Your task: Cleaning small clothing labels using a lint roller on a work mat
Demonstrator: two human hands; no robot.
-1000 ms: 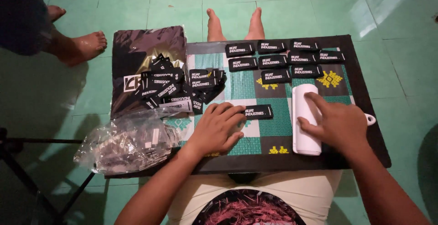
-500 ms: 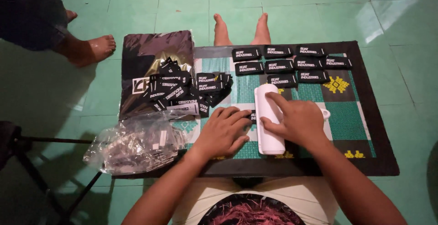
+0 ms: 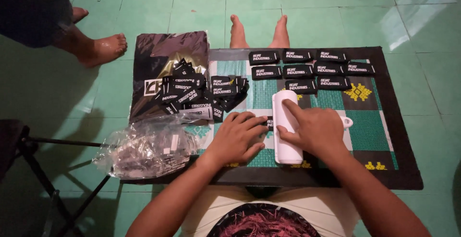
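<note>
Free mat (image 3: 374, 131) at 3 o'clock of right hand (image 3: 314, 131); label rows (image 3: 307, 69) block 12, label pile (image 3: 201, 93) blocks 10.
</note>
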